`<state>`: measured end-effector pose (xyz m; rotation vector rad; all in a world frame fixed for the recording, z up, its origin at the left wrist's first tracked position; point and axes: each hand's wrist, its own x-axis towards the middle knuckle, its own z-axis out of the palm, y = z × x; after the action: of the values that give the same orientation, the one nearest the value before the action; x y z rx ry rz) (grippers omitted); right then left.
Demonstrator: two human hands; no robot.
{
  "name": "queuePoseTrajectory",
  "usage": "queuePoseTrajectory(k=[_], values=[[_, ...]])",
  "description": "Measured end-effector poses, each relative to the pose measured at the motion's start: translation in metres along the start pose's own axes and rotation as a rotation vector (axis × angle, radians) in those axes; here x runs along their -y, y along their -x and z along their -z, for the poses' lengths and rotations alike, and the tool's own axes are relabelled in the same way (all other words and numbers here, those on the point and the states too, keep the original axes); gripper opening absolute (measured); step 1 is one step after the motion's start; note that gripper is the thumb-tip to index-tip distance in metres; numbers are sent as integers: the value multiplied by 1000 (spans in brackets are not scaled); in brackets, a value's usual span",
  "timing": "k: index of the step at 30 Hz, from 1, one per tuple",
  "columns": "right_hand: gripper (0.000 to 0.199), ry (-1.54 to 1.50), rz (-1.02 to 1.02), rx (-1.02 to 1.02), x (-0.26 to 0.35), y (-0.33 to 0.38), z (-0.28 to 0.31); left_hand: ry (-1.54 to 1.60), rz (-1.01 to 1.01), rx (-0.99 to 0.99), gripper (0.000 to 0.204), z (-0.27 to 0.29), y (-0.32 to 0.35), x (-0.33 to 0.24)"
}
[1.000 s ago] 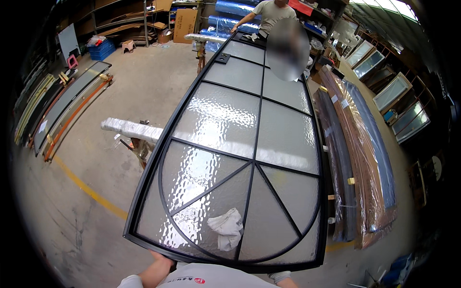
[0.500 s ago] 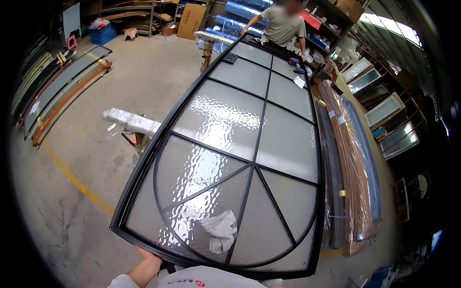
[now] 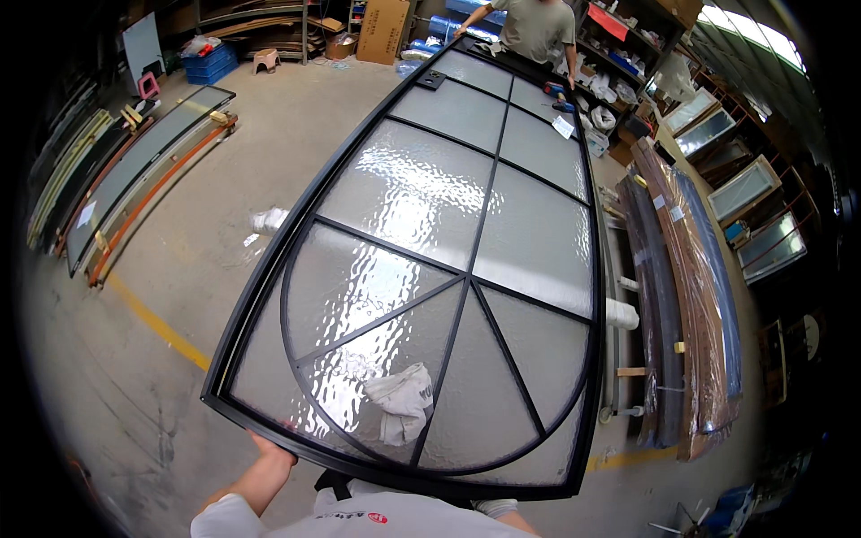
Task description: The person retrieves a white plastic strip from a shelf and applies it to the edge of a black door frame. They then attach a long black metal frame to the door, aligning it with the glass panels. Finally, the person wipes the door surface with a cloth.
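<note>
A large glass door panel (image 3: 529, 233) with a black frame, rippled panes and a curved bar pattern stretches away from me. My left hand (image 3: 272, 451) is closed round its near left edge, fingers partly beneath the frame. At the near edge further right, my right hand (image 3: 496, 507) is mostly hidden by the frame; its wrist reaches up against the panel. A crumpled white cloth (image 3: 402, 403) lies on the near glass. Near the far end are a blue and red power tool (image 3: 560, 100) and a white paper (image 3: 563, 127). A co-worker (image 3: 538, 31) holds the far end.
A white-wrapped support bar (image 3: 621, 314) shows at the panel's right side, its other end (image 3: 269, 220) at the left. Plastic-wrapped long panels (image 3: 686, 296) stand on the right. On the left, more panels (image 3: 148, 170) rest on an orange rack. A blue crate (image 3: 209, 65) sits behind.
The panel has shifted left over its supports: less of the wrapped bar shows at left, and its other end appears at right. My hands stay at the near edge; the cloth moves with the panel.
</note>
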<state>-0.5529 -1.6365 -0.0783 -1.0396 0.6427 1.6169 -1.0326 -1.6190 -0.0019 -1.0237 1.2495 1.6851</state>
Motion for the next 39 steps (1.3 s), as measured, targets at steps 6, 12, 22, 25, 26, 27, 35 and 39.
queuePoseTrajectory(k=[6, 12, 22, 25, 26, 27, 35, 39], values=[[52, -5, -48, 12, -61, -4, -28, -66, -6, -17, 58, -8, -57, -47], [48, -115, 37, -112, -68, 1, -31, -38, 104, 118, 54, 16, -79, -46], [39, 311, 158, -220, -169, 34, 6, -447, 291, 468, 103, 37, -84, -56], [35, 221, 149, -149, -209, 42, 40, -731, 346, 595, 104, 51, -127, -64], [34, 151, 135, -129, -224, 44, 58, -829, 364, 599, 104, 57, -141, -73], [34, 72, 136, -121, -247, 47, 76, -771, 380, 486, 88, 54, -140, -83], [32, -143, 209, -235, -371, 90, 126, -1337, 441, 692, 26, 41, -92, -171], [30, -83, 362, -241, -424, 94, 70, -1392, 502, 760, 23, 7, -94, -207]])
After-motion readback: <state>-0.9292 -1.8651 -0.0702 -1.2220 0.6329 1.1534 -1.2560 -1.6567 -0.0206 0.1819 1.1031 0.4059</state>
